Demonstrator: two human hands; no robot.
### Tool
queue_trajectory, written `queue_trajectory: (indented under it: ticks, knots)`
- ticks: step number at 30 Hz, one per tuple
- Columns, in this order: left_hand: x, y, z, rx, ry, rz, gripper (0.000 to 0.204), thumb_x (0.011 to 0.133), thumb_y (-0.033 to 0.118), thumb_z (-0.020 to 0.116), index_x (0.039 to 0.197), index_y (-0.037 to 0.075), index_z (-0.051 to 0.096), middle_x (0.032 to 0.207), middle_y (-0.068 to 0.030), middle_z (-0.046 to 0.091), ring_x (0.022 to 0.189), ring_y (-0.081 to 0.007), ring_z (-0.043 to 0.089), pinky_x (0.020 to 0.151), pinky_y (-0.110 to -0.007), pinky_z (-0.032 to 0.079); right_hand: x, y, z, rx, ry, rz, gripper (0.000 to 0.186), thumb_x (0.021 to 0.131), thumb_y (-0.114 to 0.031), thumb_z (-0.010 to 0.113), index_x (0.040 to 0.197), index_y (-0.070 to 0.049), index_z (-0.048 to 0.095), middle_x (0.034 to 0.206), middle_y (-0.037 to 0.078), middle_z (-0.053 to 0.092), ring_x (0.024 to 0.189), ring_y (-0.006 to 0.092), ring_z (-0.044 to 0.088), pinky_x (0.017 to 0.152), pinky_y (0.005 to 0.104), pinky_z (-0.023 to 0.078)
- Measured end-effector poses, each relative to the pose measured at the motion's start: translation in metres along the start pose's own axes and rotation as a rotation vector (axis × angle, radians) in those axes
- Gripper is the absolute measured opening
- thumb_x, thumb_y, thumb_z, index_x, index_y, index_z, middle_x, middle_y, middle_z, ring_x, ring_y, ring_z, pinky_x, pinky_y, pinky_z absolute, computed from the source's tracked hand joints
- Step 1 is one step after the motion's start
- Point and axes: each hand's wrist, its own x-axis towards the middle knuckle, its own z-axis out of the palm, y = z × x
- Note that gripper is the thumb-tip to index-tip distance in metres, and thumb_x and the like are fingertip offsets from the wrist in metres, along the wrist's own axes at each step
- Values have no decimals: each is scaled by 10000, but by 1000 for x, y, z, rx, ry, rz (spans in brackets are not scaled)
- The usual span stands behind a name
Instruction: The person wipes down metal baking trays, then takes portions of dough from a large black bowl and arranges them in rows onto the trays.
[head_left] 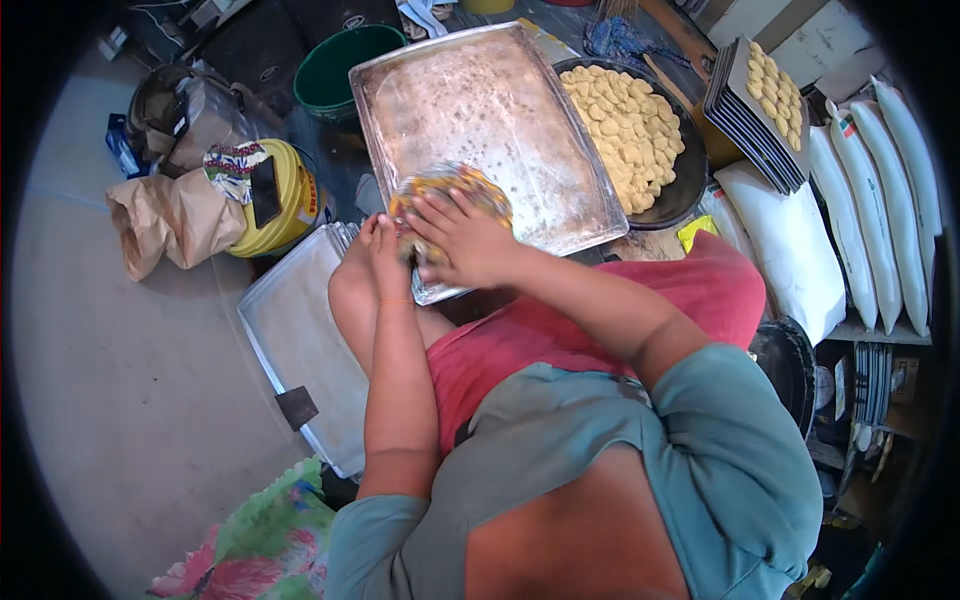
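Observation:
A large metal baking tray [480,110], scorched and spotted brown, lies tilted across my lap. My right hand [465,238] presses a bunched, colourful patterned cloth [492,198] onto the tray's near left part. Motion smears the cloth and the fingertips a little. At the tray's near left corner, by my bare knee, my left hand [384,255] is closed on the rim beside the cloth; its thumb is partly hidden.
Right of the tray stands a wide black basin [690,155] heaped with dough balls. Beyond it, a stack of dark trays [735,110] carries more dough pieces. White sacks [790,250] line the right. Leftward are a green bucket [325,75], yellow bucket [285,205] with phone, and stacked trays [300,310].

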Motion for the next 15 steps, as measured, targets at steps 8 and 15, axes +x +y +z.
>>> queue_trajectory:
  ticks: [8, 15]
  knots:
    - [-3, 1, 0, 362, -46, 164, 424, 981, 268, 489, 1070, -127, 611, 1337, -228, 403, 1192, -334, 434, 1048, -364, 315, -17, 153, -65, -239, 141, 649, 791, 913, -627, 393, 1511, -135, 232, 1575, 127, 190, 1458, 299, 156, 1179, 483, 88]
    - [-3, 6, 3, 183, 17, 86, 422, 974, 258, 521, 1057, -147, 606, 1304, -208, 420, 1132, -286, 453, 1011, -338, 339, -121, 23, -19, -319, 134, 575, 843, 885, -583, 499, 1461, -1, 300, 1537, 220, 235, 1451, 326, 178, 1181, 479, 88]
